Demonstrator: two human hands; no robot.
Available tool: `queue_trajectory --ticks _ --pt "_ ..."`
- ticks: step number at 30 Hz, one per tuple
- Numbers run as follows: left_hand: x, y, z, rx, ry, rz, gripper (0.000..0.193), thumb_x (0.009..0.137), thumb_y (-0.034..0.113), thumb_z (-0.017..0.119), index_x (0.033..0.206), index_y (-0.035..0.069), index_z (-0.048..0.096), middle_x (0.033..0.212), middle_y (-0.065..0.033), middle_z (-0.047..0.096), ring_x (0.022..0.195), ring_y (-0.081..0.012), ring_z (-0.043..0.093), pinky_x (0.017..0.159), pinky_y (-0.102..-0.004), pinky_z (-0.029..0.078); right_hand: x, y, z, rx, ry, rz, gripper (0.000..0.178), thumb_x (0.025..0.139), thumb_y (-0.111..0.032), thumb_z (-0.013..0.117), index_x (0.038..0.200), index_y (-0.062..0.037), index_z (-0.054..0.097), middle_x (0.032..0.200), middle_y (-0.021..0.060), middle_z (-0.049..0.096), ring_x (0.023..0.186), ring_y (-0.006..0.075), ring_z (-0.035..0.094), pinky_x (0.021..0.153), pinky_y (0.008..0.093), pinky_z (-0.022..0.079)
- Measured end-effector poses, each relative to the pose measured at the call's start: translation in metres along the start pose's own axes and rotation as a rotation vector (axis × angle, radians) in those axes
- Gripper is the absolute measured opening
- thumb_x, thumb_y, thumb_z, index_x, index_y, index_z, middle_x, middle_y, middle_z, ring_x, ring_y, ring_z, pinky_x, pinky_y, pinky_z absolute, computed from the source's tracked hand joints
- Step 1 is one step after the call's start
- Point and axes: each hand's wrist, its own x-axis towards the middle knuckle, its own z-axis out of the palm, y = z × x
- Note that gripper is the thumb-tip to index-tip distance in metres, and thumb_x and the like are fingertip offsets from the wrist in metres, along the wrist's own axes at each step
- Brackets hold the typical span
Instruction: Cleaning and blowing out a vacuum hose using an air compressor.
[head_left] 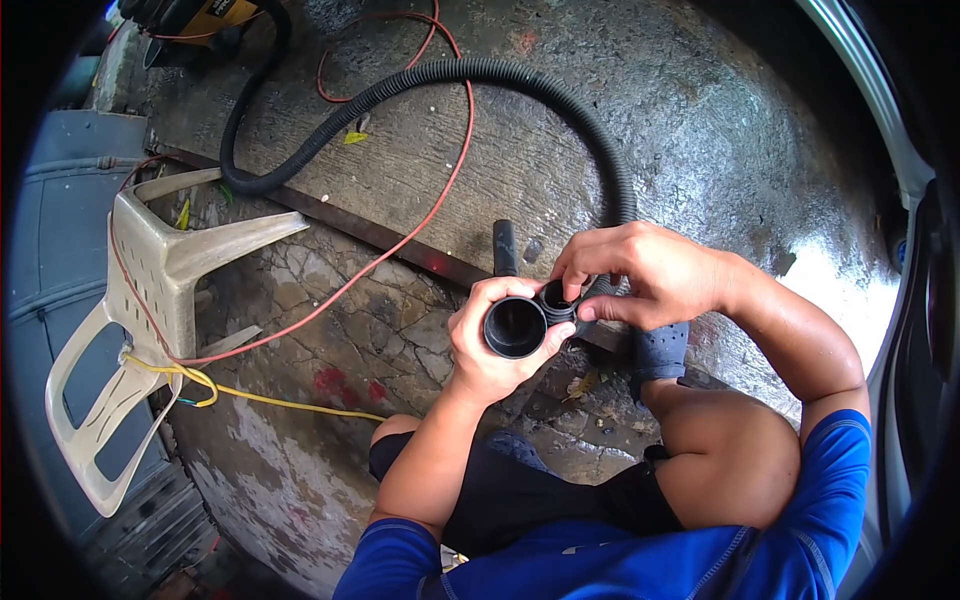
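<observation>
Wrapped round a black tube fitting with a wide round mouth (pixel 516 328) is my left hand (pixel 478 345). Its thumb reaches across to a ribbed black hose end (pixel 556 297) right beside the fitting. Over that hose end bends my right hand (pixel 640 275), one fingertip at the opening and the thumb against its side. The ribbed black vacuum hose (pixel 470 70) loops down behind my right hand. A short black pipe (pixel 505 247) sticks out beyond my left fingers; whether it joins the fitting is hidden.
A beige plastic chair (pixel 165 300) lies tipped at the left, with a yellow cord (pixel 290 402) and a red cord (pixel 440 200) by it. A black and yellow vacuum (pixel 205 20) stands far left. A metal strip (pixel 350 220) crosses the wet concrete. A car door (pixel 900 190) edges the right.
</observation>
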Motion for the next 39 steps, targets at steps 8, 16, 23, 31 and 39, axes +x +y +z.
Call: queue_trajectory --ticks 8,16,23,31,39 --pt "0.002 -0.001 0.003 0.056 -0.026 0.074 0.057 0.074 0.012 0.099 0.115 0.002 0.061 0.113 -0.0122 0.072 0.103 -0.0191 0.071 0.093 -0.0355 0.059 -0.004 0.001 -0.001 -0.022 0.005 -0.018 0.027 0.082 -0.01 0.082 0.103 -0.0046 0.066 0.108 0.0115 0.07 0.102 0.0362 0.07 0.086 0.046 0.056" --pt "0.001 -0.007 0.006 -0.039 -0.021 0.011 0.062 0.074 0.017 0.101 0.117 0.003 0.058 0.113 -0.0122 0.072 0.103 -0.0187 0.071 0.092 -0.0354 0.058 -0.005 -0.005 -0.001 -0.064 0.011 0.051 0.025 0.083 -0.011 0.077 0.103 -0.0058 0.064 0.102 0.0124 0.069 0.091 0.0359 0.07 0.077 0.0479 0.056" --pt "0.007 -0.011 0.009 -0.068 0.018 0.064 0.063 0.076 0.02 0.1 0.118 0.002 0.056 0.107 -0.0097 0.067 0.097 -0.0174 0.066 0.09 -0.0334 0.056 -0.008 0.002 -0.003 -0.098 0.05 0.066 0.024 0.085 -0.012 0.074 0.105 -0.0053 0.063 0.094 0.0145 0.068 0.084 0.0374 0.07 0.076 0.0482 0.056" --pt "0.01 -0.012 0.005 0.07 -0.011 0.151 0.062 0.085 0.021 0.089 0.128 0.001 0.049 0.118 -0.0148 0.06 0.103 -0.0208 0.062 0.094 -0.0371 0.053 -0.014 0.011 0.011 0.415 0.153 0.245 0.03 0.108 -0.023 0.063 0.127 -0.0067 0.045 0.11 0.0067 0.062 0.102 0.0168 0.058 0.09 0.0366 0.049" --pt "0.017 0.004 -0.004 0.519 -0.177 0.08 0.073 0.08 0.025 0.078 0.143 0.002 0.05 0.126 -0.015 0.064 0.112 -0.0331 0.061 0.098 -0.0468 0.038 -0.019 0.013 0.006 0.367 0.209 0.448 0.049 0.093 -0.039 0.085 0.111 -0.0071 0.053 0.076 -0.0001 0.058 0.076 0.0103 0.055 0.066 0.0302 0.045"
